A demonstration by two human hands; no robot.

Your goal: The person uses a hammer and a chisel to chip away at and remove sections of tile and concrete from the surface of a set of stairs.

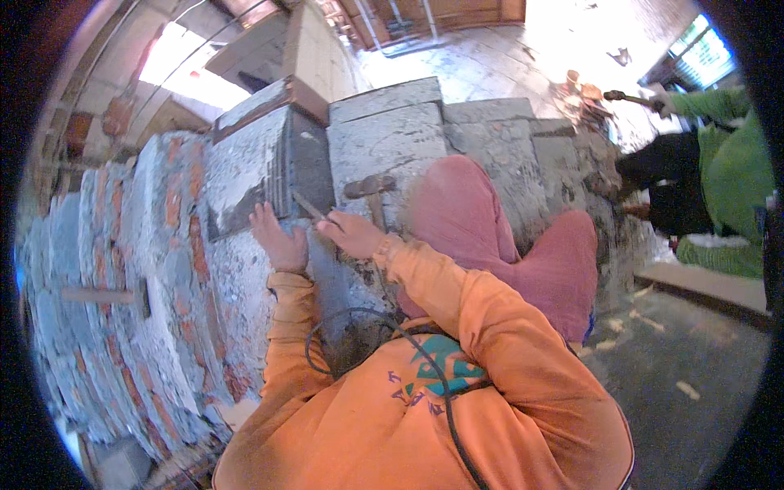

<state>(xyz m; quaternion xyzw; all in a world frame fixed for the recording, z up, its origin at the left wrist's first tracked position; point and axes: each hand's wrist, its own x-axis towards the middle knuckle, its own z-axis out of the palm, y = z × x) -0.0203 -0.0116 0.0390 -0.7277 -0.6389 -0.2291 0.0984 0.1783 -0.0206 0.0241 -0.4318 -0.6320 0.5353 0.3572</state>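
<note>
My left hand (279,238) lies with its fingers apart against a rough grey slab (245,175), at the edge of a dark smeared patch. Close on its right, my right hand (353,235) is closed round a narrow flat metal tool like a chisel (307,204). The tool's free end points up and left, by the lower edge of a dark grey panel (311,159). Beyond my right hand a hammer (370,187) lies on a grey block, its head crosswise and its handle toward me. Neither hand touches it.
Broken layers of brick and mortar (163,269) step down at my left, with a wooden-handled tool (102,295) on them. At the right a co-worker in a green top (735,163) holds a hammer (629,98). A black cable (441,384) crosses my front. Scraps (688,390) litter the floor.
</note>
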